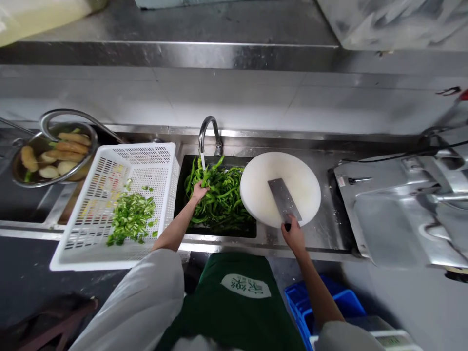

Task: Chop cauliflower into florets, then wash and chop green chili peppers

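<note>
My left hand [200, 190] is closed around some long green peppers under the running faucet [209, 127]. More green peppers [226, 195] fill the dark sink below it. In my right hand [293, 235] is the handle of a cleaver [284, 197], whose blade lies flat over the round white cutting board [252, 183], right of the sink. Chopped green peppers [133, 214] lie in a white plastic basket [166, 195] to the left of the sink.
A metal bowl [93, 151] with carrots and pale round vegetables stands at the far left. Metal equipment [387, 219] is on the right. Blue crates [347, 300] sit low at the right, beneath the counter. A steel shelf [219, 54] crosses above the wall.
</note>
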Available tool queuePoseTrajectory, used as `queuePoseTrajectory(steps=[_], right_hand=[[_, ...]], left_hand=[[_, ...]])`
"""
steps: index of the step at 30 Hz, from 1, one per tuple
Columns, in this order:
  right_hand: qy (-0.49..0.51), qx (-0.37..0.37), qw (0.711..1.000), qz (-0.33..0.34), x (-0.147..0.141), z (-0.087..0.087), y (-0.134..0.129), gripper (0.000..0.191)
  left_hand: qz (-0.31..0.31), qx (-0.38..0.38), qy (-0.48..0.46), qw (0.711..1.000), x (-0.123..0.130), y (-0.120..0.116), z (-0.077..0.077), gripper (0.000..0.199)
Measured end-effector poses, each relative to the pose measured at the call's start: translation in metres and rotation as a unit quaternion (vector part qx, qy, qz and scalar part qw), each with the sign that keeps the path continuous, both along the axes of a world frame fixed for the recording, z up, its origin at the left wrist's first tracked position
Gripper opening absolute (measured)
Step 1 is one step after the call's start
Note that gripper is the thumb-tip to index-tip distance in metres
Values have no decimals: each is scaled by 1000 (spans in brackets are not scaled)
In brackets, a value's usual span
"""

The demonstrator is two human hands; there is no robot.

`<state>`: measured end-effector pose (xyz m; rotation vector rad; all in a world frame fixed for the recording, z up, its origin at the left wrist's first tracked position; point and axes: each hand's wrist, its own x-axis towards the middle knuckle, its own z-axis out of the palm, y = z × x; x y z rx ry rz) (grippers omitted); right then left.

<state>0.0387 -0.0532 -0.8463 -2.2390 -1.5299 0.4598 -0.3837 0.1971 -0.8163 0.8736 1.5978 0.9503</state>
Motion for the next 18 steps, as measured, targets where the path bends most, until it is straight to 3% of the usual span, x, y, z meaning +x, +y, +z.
queuePoseTrajectory(steps=[6, 10, 14, 18], right_hand=[[-4, 7, 1000, -12, -1, -2, 1, 60], [-4, 6, 1000, -16, -2, -1, 1, 60], [-2, 9, 1000, -14, -3, 1, 1, 60], [-2, -1, 1000, -22, -5, 4, 2, 60]], left_hand=[[-72, 96, 24, 992, 8, 21, 5, 32], [-115, 58, 35, 991, 2, 39, 7, 53], [-157, 74, 35, 984, -11, 54, -3, 55], [-158, 124, 133, 971, -24, 51, -19, 48]])
